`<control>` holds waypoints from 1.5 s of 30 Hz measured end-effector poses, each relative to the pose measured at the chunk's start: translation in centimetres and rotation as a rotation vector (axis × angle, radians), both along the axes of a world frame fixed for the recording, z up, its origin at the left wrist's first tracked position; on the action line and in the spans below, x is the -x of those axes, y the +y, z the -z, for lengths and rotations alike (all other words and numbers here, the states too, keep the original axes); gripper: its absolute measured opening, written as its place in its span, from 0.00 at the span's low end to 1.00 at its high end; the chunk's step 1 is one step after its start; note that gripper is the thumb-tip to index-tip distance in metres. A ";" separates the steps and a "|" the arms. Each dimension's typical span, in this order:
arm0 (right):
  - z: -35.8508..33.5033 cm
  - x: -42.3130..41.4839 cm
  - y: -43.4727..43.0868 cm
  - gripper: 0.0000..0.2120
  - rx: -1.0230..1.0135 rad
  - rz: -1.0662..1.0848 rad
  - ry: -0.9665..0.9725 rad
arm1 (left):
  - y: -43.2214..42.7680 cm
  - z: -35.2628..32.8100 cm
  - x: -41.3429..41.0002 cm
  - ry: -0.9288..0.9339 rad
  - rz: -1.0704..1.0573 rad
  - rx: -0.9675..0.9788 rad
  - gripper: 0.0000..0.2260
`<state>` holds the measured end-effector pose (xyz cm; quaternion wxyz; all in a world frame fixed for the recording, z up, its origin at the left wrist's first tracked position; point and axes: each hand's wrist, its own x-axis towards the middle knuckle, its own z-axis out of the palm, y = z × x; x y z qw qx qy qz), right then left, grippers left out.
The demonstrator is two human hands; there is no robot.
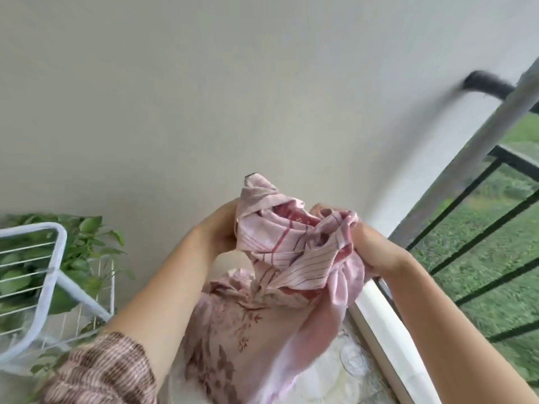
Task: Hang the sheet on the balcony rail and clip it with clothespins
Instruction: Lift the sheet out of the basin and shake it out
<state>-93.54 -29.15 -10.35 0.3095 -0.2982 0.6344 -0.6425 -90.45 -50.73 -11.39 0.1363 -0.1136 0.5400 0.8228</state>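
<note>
A pink sheet [271, 258] with stripes and a leaf print is bunched up in front of me, its lower part hanging down toward the floor. My left hand [217, 225] grips the bundle on its left side. My right hand [376, 246] clutches the right side of the bundle, fingers buried in the cloth. The grey balcony rail [478, 147] runs diagonally at the right, bare, with dark bars below it. No clothespins are visible.
A white wire drying rack [55, 272] stands at the lower left with a leafy green plant [87, 246] behind it. A plain wall fills the view ahead. A white ledge [388, 330] runs along the foot of the railing, and grass lies beyond.
</note>
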 end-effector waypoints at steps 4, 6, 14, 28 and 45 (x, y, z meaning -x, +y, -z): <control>3.3 1.0 0.0 0.32 -0.165 0.196 0.011 | -2.1 -4.4 0.2 0.233 0.014 -0.102 0.10; 4.2 0.3 -1.5 0.36 -0.180 0.131 -0.005 | -2.0 -5.2 0.0 0.296 0.043 -0.019 0.11; -4.5 2.6 -5.4 0.09 -0.661 0.300 0.643 | -5.6 -4.0 -1.1 0.342 -0.223 0.219 0.18; -23.0 1.4 -8.6 0.13 -0.104 0.564 0.318 | -0.4 7.5 -3.0 0.204 -0.094 0.959 0.49; -16.3 3.6 -3.0 0.51 -0.501 0.621 1.040 | -5.0 -16.4 -0.8 0.443 -0.179 0.446 0.12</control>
